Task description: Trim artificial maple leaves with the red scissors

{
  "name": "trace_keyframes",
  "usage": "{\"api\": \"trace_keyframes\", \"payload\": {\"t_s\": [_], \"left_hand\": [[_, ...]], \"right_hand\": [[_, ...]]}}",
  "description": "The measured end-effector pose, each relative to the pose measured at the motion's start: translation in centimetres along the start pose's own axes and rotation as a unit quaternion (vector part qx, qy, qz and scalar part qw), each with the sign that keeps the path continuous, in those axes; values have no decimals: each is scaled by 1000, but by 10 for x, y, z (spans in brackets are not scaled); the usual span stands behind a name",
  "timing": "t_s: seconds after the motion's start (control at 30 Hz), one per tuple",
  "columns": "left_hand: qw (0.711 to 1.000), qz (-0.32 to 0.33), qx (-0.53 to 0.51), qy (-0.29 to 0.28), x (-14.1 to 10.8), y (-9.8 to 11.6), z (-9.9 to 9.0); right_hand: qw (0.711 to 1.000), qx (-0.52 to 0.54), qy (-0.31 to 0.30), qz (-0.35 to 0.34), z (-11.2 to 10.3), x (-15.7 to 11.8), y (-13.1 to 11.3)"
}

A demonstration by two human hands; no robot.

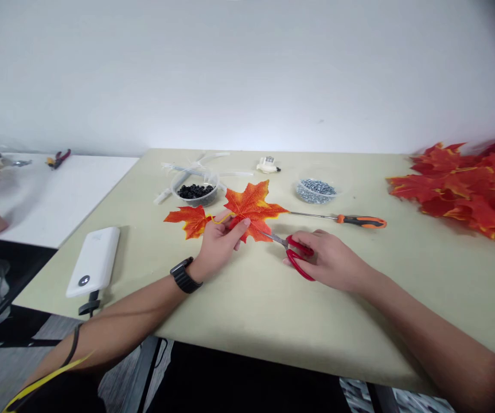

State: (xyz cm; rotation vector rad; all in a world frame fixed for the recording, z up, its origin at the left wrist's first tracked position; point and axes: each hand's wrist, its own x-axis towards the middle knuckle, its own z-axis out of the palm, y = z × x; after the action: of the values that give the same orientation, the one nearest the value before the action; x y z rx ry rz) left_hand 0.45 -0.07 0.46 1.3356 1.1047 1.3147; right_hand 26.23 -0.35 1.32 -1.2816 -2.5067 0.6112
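On the worktop (247,310), the right hand (332,255) grips red scissors (290,243), the blades at the near edge of an orange leaf (253,203) pinched in the left hand (219,244), mid-worktop. A smaller leaf (189,221) juts out leftward. Beyond lie a screwdriver (353,220), then black pieces (195,191) and silver screws (316,189) in separate bowls.

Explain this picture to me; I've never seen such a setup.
No machine here: two bare hands work, seen from a head-worn camera looking forward and down. The left hand holds an orange-red leaf; another leaf shows beside that hand. The right hand holds red-handled scissors, pointed at the first leaf. On the table are a screwdriver, a bowl of black pieces, a bowl of silvery pieces, a white device and a leaf pile.
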Motion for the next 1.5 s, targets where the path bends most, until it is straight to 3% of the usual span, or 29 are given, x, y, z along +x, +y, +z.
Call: {"api": "trace_keyframes", "payload": {"t_s": [0.57,0.87,1.5], "left_hand": [[999,-29,-29,4,-1,-5,-1],[1000,4,-28,-6,-1,-5,2],[1000,-11,-16,-4,-2,-13,1]], "right_hand": [[1000,7,-4,3,0,1,-1],[1000,16,2,-5,-1,0,-2],[1000,18,14,7,-2,0,0]]}}
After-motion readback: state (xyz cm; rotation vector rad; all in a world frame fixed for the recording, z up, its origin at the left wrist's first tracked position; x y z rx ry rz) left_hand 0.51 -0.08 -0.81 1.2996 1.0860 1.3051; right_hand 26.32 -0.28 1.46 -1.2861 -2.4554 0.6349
